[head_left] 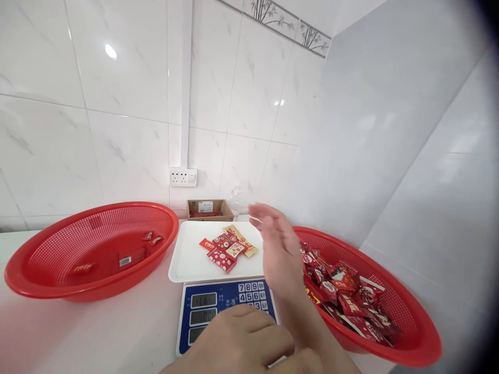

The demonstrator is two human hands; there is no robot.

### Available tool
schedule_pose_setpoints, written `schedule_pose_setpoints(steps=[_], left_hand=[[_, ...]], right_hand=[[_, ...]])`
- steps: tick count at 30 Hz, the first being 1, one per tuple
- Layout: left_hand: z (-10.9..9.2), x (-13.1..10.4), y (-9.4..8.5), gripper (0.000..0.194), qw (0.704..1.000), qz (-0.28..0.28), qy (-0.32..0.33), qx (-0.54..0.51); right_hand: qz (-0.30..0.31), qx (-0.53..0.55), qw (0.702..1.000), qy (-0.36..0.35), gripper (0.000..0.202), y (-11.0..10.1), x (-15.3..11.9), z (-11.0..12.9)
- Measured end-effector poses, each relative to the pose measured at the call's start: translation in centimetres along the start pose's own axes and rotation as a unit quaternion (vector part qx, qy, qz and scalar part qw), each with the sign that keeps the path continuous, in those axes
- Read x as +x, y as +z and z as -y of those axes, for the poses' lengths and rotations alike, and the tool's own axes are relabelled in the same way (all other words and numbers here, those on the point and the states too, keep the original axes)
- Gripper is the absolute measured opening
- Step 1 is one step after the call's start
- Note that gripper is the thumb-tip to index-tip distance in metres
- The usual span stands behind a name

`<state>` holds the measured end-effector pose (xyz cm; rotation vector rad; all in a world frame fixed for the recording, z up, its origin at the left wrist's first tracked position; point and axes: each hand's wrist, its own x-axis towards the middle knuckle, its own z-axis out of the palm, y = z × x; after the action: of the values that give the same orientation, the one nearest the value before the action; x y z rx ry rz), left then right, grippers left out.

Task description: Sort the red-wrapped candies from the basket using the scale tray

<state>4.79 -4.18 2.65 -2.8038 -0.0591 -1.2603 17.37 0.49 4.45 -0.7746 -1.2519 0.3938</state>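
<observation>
My right hand (278, 249) is held up between the scale's white tray (187, 254) and the right red basket, slightly blurred, fingers extended and holding nothing visible. My left hand (241, 337) is closer to the camera, curled in front of my right forearm and over the lower part of the digital scale (226, 298). Its fingertips are hidden, so what they hold, if anything, cannot be made out. Several wrapped snack packets lie in a loose pile on the tray, among them a dotted red packet (222, 259) and a cream-and-red packet (239, 239).
At right, a red mesh basket (427, 337) holds many red packets. A second red basket (29, 288) at left contains a few pieces and a clear, labelled pack. Behind the tray are a small cardboard box (210, 218) and a clear plastic bottle (235, 200), by the tiled wall (128, 104).
</observation>
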Motion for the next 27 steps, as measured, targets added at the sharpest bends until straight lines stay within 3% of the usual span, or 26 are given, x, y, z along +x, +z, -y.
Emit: schedule_pose_setpoints(steps=[4, 9, 13, 17, 23, 27], left_hand=[[1.0, 0.2, 1.0, 0.021, 0.999, 0.01, -0.029, 0.018], [2.4, 0.4, 1.8, 0.016, 0.989, 0.11, -0.102, -0.012], [4.0, 0.0, 2.2, 0.033, 0.942, 0.198, -0.271, -0.009], [7.6, -0.6, 3.4, 0.058, 0.878, 0.274, -0.391, 0.014], [13.4, 0.5, 5.6, 0.087, 0.849, 0.373, -0.373, 0.022], [15.5, 1.2, 6.7, 0.09, 0.851, 0.383, -0.355, 0.051]], right_hand=[[-0.088, 0.128, 0.98, -0.123, 0.018, -1.6, -1.9, 3.4], [-0.207, 0.143, 0.945, -0.211, 0.019, -4.2, -2.2, 4.2], [-0.218, 0.192, 0.94, -0.181, 0.017, -5.3, -0.9, 3.8], [-0.231, 0.233, 0.938, -0.114, 0.015, -5.3, 0.6, 3.0], [-0.199, 0.26, 0.943, -0.055, 0.016, -5.7, 1.7, 1.7], [-0.208, 0.271, 0.939, -0.046, 0.015, -6.4, 2.0, 1.5]])
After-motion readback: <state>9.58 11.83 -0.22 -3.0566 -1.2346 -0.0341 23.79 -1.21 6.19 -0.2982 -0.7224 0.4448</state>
